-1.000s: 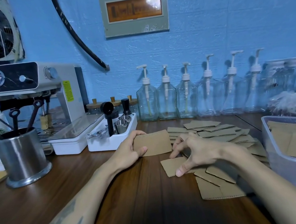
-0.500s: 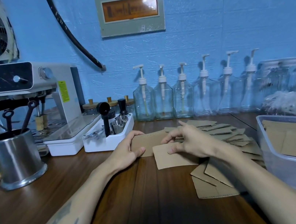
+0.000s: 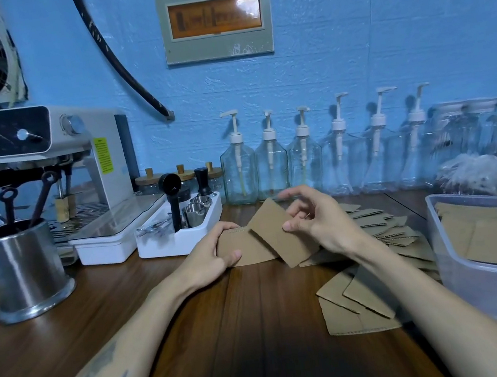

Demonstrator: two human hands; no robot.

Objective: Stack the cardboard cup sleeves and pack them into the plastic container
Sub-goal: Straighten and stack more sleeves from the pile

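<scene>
My left hand [image 3: 215,253] grips a small stack of brown cardboard sleeves [image 3: 246,250] that rests on the wooden table. My right hand [image 3: 316,220] pinches a single sleeve [image 3: 276,232] and holds it tilted above the stack's right end, overlapping it. Several loose sleeves [image 3: 385,229] lie scattered to the right, partly hidden under my right forearm, with more sleeves [image 3: 355,304] nearer the front edge. The clear plastic container [image 3: 494,290] stands at the far right with flat sleeves [image 3: 492,232] inside.
A white tool tray [image 3: 180,234] sits just behind my left hand. An espresso machine [image 3: 43,161] and a steel utensil cup [image 3: 21,270] stand at the left. Glass pump bottles [image 3: 307,160] line the blue wall. A crumpled plastic bag [image 3: 480,170] lies behind the container.
My right hand has drawn one sleeve out of the loose pile, lifted it off the table and brought it left, tilted, over the stack. My left hand has kept its hold on the stack.
</scene>
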